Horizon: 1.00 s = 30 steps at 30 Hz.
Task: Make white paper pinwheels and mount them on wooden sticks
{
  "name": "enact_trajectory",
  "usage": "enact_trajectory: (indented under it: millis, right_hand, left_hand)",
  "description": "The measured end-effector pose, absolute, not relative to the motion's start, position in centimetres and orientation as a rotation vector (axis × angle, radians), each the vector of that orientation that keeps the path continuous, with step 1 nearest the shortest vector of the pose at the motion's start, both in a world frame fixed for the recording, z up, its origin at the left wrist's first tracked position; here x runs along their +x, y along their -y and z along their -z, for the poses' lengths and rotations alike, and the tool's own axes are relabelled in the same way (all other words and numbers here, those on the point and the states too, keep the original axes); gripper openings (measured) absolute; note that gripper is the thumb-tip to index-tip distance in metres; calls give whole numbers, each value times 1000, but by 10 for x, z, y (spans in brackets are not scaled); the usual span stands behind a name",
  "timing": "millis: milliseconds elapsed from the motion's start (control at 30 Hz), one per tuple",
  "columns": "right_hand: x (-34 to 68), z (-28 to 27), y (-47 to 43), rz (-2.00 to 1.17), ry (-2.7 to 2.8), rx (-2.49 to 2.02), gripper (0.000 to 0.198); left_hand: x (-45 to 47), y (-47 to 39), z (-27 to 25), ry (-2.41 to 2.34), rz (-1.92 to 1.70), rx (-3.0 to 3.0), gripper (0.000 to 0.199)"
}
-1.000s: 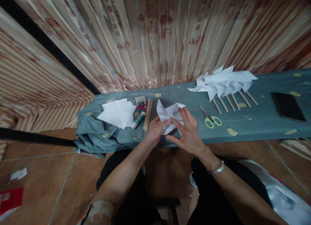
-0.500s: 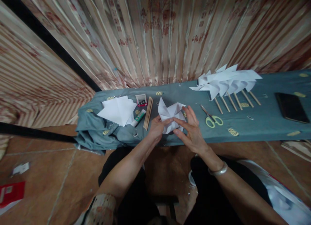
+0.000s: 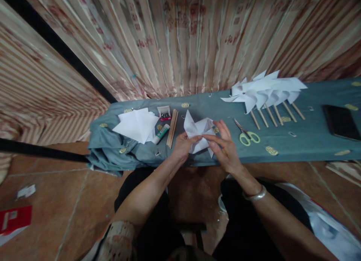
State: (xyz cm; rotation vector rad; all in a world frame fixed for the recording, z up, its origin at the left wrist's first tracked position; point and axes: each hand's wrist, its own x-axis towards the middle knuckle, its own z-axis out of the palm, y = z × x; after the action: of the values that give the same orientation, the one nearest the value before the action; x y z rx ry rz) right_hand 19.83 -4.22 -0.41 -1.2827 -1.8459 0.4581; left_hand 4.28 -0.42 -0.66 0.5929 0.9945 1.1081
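Note:
A white paper pinwheel (image 3: 197, 127) with folded blades lies over the near edge of the cloth-covered bench, between my two hands. My left hand (image 3: 182, 145) grips its left side, thumb pressed near the centre. From the right, my right hand (image 3: 224, 146) reaches over the paper, index fingertip by the centre and thumb at a lower flap; the other fingers are raised at the right blade. Left of the pinwheel are wooden sticks (image 3: 172, 128), a green-and-white glue stick (image 3: 161, 134) and a small open box of pins (image 3: 164, 113). Scissors (image 3: 249, 138) with light green handles lie to the right.
Several finished pinwheels on sticks (image 3: 267, 92) lie stacked at the back right. White paper sheets (image 3: 137, 125) are piled at the left. A dark phone (image 3: 341, 122) rests at the far right on the teal cloth (image 3: 304, 142). Curtains (image 3: 186, 47) hang behind the bench.
My right thumb has moved in against the lower right flap, and that flap now points downward. My left hand keeps its hold. The view has shifted slightly.

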Motion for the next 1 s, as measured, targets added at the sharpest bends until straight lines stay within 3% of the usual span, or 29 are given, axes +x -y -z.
enact_trajectory:
  millis: [333,500,600,1000]
  right_hand:
    - [207,-7,38,-503,1628,-1289,45]
    - [210,0,26,-900,1291,-1239,57]
    - [203,1,24,-1097,1189,-1204,50]
    - [183,-30,25,-1274,951,-1174,35]
  left_hand:
    - [43,-3,3,-973,-1166,559,35]
    - [43,-5,-5,-903,-1181,517,33]
    - [44,-4,-8,-901,-1172,519,32]
    - [47,3,-21,-905,-1263,635,33]
